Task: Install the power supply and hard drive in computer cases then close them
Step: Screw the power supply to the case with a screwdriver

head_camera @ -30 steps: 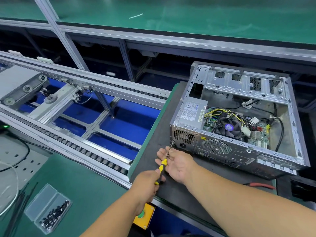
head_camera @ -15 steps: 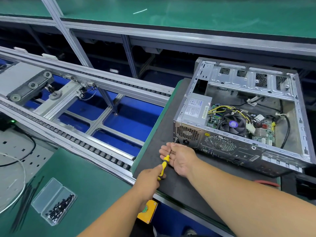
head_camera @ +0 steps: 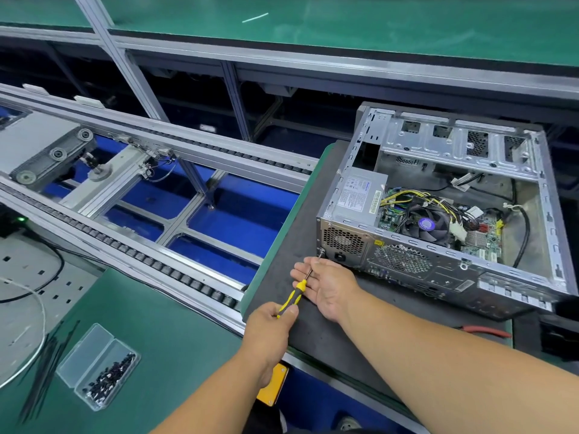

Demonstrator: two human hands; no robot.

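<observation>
**Screw going into the case's rear corner**

A green bench with a roller conveyor (head_camera: 131, 249) carries a dark mat (head_camera: 300, 233). On it lies one open computer case (head_camera: 532, 214), one power supply (head_camera: 360, 195) seated inside. The left hand (head_camera: 269, 324) grips one yellow screwdriver (head_camera: 294, 294); its tip meets the case's rear corner. The right hand (head_camera: 326, 283), palm up, fingers relaxed, cradles the shaft. One clear screw box (head_camera: 97, 368) sits well left.

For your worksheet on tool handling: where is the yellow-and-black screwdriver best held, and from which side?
Grip the screwdriver by its thick handle, from the end near the person, as the left hand does. Its thin shaft points at the case, steadied on the right hand.
</observation>
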